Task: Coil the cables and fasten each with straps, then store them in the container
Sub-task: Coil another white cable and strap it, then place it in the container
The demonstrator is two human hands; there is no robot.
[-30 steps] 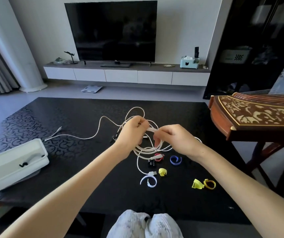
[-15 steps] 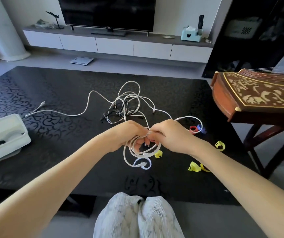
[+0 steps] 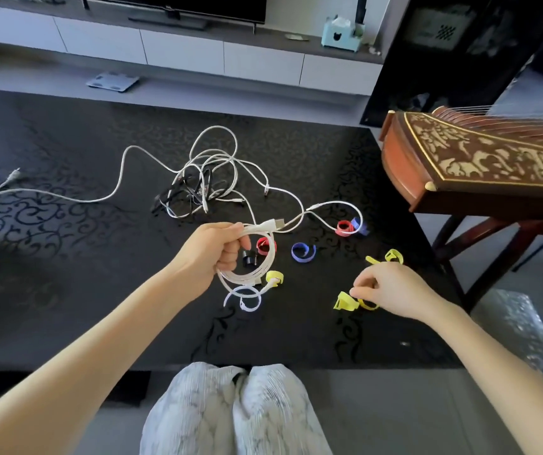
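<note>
White cable coil in left hand

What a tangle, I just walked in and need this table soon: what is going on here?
A person is tidying cables. Their left hand grips a coiled white cable held over the black table, not yet strapped. Their right hand pinches a yellow strap lying on the table to the right. A tangle of cables waits farther back, with loose coloured straps scattered between.
</note>
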